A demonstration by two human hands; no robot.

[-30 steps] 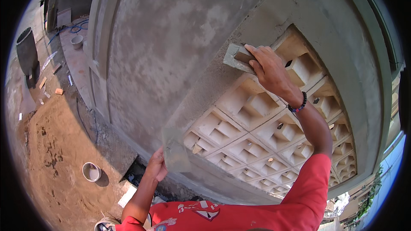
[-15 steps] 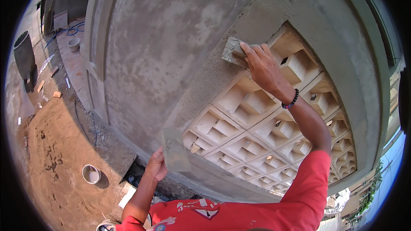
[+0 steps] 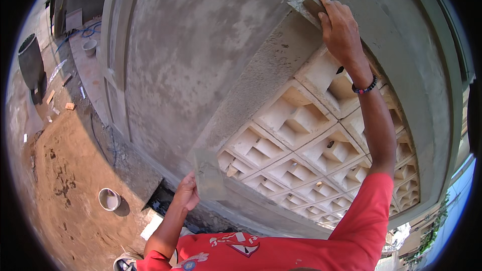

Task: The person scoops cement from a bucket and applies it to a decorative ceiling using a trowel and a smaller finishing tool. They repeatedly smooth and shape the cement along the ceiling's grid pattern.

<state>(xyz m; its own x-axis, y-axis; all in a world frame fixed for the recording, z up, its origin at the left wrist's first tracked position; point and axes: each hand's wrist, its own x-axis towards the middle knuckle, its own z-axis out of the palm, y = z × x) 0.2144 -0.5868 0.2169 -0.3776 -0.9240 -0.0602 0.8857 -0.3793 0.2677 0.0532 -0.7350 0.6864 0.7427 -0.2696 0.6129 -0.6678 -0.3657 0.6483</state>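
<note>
My right hand [image 3: 342, 29] is closed round the handle of a plastering float [image 3: 303, 0], a flat rectangular blade smeared with grey mortar. The blade lies against the damp mortar band [image 3: 261, 73] above the pale breeze-block screen [image 3: 293, 118], near the screen's upper corner. Lower left, my left hand [image 3: 187, 192] grips a flat grey plate like a mortar hawk [image 3: 210, 174] by its edge, in front of the wall. Some mortar seems to cling to the plate; its grip is mostly hidden behind my fingers.
The grey plastered wall [image 3: 186, 45] fills the middle. At left are a sand heap [image 3: 55, 190], a white bucket [image 3: 109, 199], a tall dark container [image 3: 31, 65], a smaller bucket [image 3: 89, 47] and a blue hose [image 3: 91, 31]. A dark trench [image 3: 165, 200] runs along the wall's foot.
My right hand has slid the float up and to the right along the mortar band, with the arm stretched further. My left hand and the hawk have barely moved.
</note>
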